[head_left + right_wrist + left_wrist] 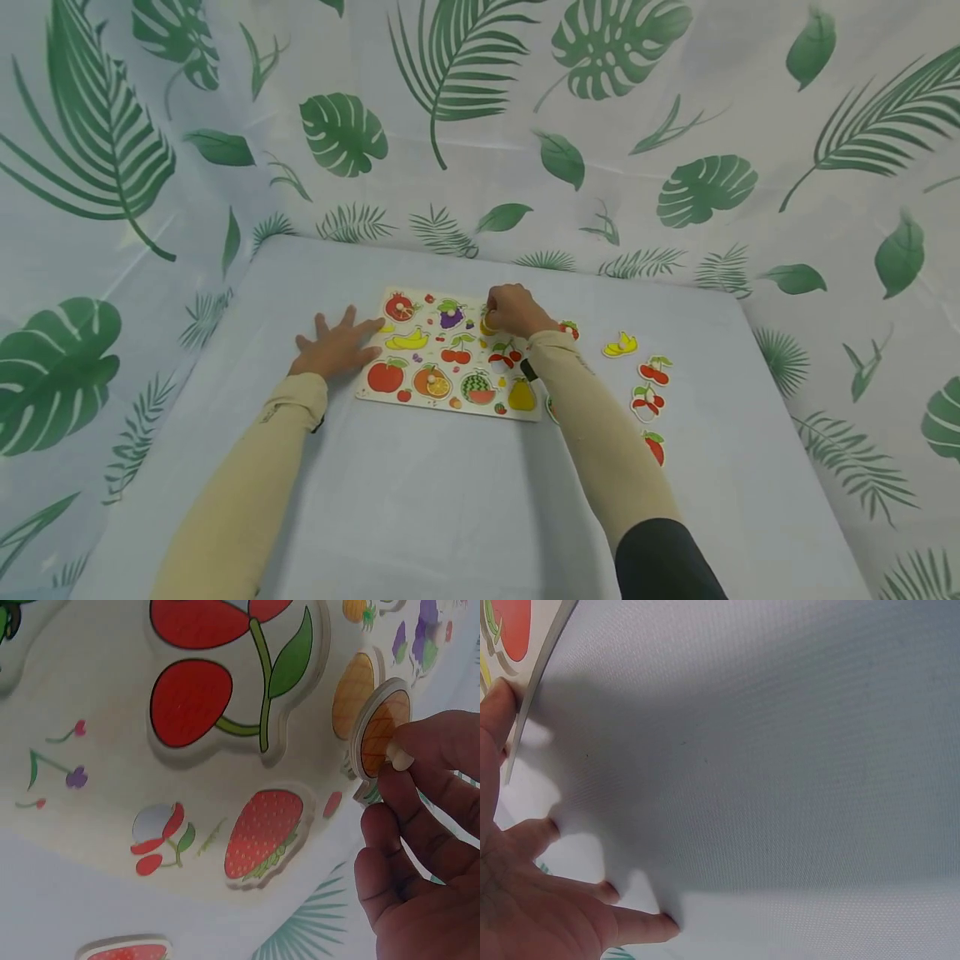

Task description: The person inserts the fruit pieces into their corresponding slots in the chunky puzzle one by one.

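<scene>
A fruit puzzle board (422,312) lies on the white-covered table. My left hand (335,346) is spread at its left edge, with the thumb and a finger on the board's border and the other fingertips on the cloth. At the upper right of the board, my right hand (519,311) pinches the peg of a pineapple puzzle piece (385,739). This piece is tilted and overlaps the printed pineapple slot (352,696) in the right wrist view. Nearby on the board are a strawberry picture (264,832) and large red cherries (191,701).
Right of the board lie loose pieces: bananas (621,345), cherries (655,370), another cherry-like piece (647,402) and a red fruit (654,448). A strawberry piece (569,329) sits just beyond my right wrist. Leaf-printed fabric (480,150) hangs behind the table.
</scene>
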`<state>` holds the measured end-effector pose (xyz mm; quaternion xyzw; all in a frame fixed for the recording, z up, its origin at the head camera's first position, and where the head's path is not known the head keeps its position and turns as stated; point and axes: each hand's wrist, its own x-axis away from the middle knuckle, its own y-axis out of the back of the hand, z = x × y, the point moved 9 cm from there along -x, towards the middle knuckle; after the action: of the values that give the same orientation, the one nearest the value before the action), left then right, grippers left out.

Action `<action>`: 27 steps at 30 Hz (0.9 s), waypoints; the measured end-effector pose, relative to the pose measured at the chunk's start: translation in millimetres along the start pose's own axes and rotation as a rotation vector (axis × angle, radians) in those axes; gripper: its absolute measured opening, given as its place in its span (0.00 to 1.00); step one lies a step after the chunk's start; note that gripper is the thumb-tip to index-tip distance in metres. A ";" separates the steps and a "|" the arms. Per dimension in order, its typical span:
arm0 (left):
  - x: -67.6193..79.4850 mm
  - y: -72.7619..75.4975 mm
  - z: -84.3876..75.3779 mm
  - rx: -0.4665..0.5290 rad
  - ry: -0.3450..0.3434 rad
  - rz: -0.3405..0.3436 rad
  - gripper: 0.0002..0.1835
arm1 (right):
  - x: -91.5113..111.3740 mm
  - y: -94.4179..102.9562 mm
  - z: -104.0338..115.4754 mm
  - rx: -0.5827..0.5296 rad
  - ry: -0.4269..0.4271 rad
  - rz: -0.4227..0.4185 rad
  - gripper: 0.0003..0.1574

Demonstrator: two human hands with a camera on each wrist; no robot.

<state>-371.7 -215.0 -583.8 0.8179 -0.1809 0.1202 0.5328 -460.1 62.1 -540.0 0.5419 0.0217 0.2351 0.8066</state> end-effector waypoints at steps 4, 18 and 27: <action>-1.0 -1.5 0.5 -0.001 0.009 0.011 0.37 | -1.9 -5.6 2.1 -0.012 0.004 0.009 0.09; -4.7 -1.6 3.0 0.005 0.017 0.012 0.37 | -3.5 -13.2 4.0 0.001 0.008 0.007 0.08; -3.4 -1.5 1.8 0.002 0.020 0.011 0.37 | -1.9 -14.9 6.4 0.017 0.006 0.000 0.09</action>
<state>-374.2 -215.6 -587.1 0.8161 -0.1799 0.1317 0.5332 -454.6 51.3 -551.0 0.5480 0.0259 0.2365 0.8019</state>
